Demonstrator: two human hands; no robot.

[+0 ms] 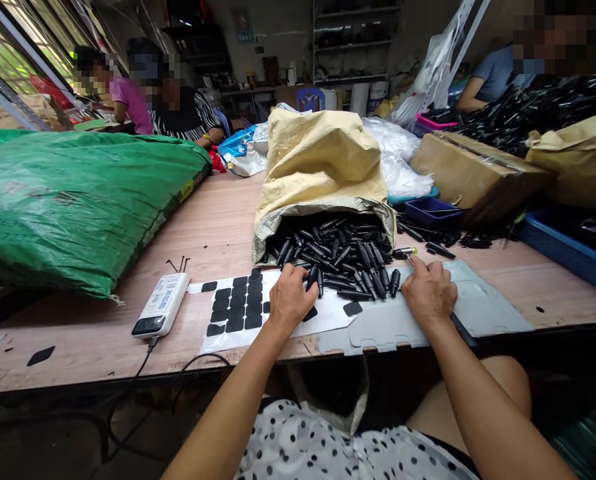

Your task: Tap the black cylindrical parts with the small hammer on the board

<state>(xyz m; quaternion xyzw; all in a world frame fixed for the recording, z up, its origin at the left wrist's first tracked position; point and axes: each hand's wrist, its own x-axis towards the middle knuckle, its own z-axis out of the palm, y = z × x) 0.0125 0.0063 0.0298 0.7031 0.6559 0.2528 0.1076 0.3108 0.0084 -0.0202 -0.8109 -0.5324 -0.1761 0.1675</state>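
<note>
My left hand (291, 297) is closed at the front of a heap of black tapered plastic pieces (341, 252), its fingertips around one black piece (312, 278). The heap spills from the mouth of a yellow sack (323, 160). Farther right, my right hand (431, 292) is curled over a grey sheet (485, 303). A slim tool with a dark handle (462, 328) runs under that palm; its exact kind is hidden. Just beyond those fingertips lies a small metal part with a yellow-green end (406, 252). Black rounded stickers (238, 301) sit on a white backing sheet under my left wrist.
A white power bank (162, 303) with a cable lies at left, near a large green sack (78, 207). On the right are a purple tray (434, 211), a cardboard box (483, 173) and a blue tray (573, 250). Several people sit across the table.
</note>
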